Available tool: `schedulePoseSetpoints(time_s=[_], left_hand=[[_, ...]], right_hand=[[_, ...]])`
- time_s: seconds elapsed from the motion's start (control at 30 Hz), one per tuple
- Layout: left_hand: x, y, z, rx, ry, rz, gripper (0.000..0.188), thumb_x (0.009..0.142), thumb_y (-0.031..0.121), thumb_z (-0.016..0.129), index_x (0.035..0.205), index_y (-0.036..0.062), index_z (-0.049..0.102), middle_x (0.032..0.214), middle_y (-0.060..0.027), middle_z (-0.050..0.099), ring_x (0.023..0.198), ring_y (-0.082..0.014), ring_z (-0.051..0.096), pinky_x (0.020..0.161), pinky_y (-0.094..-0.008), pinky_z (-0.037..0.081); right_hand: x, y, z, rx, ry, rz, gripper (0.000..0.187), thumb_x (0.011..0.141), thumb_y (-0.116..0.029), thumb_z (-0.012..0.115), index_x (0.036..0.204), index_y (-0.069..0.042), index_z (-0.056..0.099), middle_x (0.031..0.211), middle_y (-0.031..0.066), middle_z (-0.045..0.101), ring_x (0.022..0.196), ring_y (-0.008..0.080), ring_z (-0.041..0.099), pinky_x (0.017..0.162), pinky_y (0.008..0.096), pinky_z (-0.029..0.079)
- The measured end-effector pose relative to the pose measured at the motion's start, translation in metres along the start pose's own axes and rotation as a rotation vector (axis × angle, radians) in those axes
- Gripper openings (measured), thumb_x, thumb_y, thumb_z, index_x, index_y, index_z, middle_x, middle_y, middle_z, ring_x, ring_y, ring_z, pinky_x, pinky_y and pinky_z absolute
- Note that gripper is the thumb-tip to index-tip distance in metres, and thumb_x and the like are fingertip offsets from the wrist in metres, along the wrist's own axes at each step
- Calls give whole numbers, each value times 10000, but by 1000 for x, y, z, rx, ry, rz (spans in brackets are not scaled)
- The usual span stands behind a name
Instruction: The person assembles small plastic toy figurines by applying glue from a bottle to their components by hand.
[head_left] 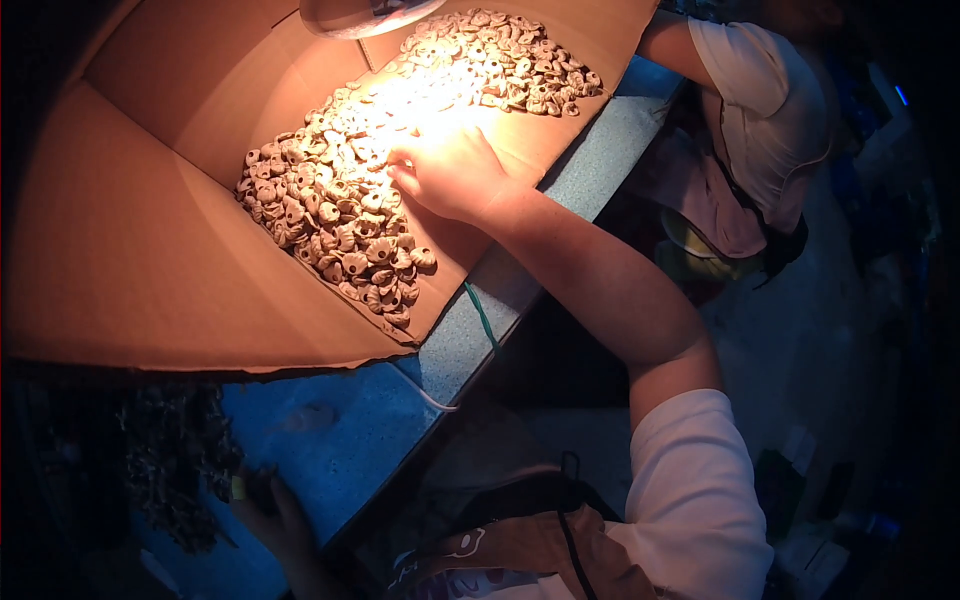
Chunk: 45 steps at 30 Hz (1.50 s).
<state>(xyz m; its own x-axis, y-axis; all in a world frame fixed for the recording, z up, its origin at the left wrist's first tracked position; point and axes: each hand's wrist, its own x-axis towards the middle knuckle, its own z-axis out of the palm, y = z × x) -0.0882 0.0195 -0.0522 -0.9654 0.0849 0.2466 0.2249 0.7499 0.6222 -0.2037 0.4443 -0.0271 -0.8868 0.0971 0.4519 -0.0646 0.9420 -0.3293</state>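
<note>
My right hand (450,172) is over a heap of small beige shell-shaped pieces (350,225), many with a dark round hole. Its thumb and forefinger are pinched together at the heap's edge; glare hides what is between them. The heap lies on the bottom of a tilted open cardboard box (180,270). In dim light at the lower left, my left hand (272,515) is curled around something dark that I cannot make out, and a small yellowish patch shows at a fingertip. Beside it lies a dark pile of small tangled pieces (175,460).
A round lamp (370,12) hangs over the box and glares on the heap. The blue table (310,430) has a pale speckled edge, crossed by a green cord (482,318) and a white cord (425,388). Another person (765,110) sits at the upper right, an arm reaching behind the box.
</note>
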Motion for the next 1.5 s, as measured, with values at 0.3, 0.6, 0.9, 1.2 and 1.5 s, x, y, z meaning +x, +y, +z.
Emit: schedulePoseSetpoints(time_s=[0.3, 0.6, 0.9, 1.2, 1.5], left_hand=[[0, 3, -3, 2, 19, 4, 412, 878, 58, 498, 1261, 0, 358, 1099, -140, 481, 973, -211, 516, 834, -321, 437], [1, 5, -1, -37, 9, -19, 399, 863, 30, 497, 1236, -4, 359, 1067, -136, 485, 938, -193, 536, 811, -305, 444], [1, 0, -2, -47, -3, -4, 406, 852, -8, 484, 1232, -18, 341, 1095, -146, 462, 949, -201, 534, 826, -319, 443], [0, -3, 1, -39, 10, 27, 411, 849, -15, 481, 1234, -20, 336, 1136, -147, 432, 958, -204, 531, 829, -326, 443], [1, -1, 0, -29, -2, 17, 405, 864, 5, 475, 1245, -11, 339, 1124, -140, 441, 965, -205, 523, 828, -329, 438]], right_hand=[[8, -2, -1, 103, 121, 12, 262, 764, -260, 582, 961, -89, 608, 912, 103, 616, 924, 278, 558, 786, 404, 439], [79, 20, 20, -112, -83, -118, 319, 831, -412, 471, 970, -172, 628, 930, 93, 615, 908, 288, 560, 813, 399, 424], [26, 15, -13, -65, -235, -140, 376, 840, -443, 467, 1044, -154, 596, 1096, 89, 567, 1034, 270, 518, 873, 403, 412], [-13, 15, 3, -163, 105, -183, 484, 814, -529, 466, 1161, -198, 528, 1222, 76, 468, 1165, 277, 392, 968, 493, 264], [-11, 52, -1, -84, 467, 198, 192, 693, -165, 514, 800, -50, 622, 954, 136, 557, 988, 284, 471, 912, 432, 304]])
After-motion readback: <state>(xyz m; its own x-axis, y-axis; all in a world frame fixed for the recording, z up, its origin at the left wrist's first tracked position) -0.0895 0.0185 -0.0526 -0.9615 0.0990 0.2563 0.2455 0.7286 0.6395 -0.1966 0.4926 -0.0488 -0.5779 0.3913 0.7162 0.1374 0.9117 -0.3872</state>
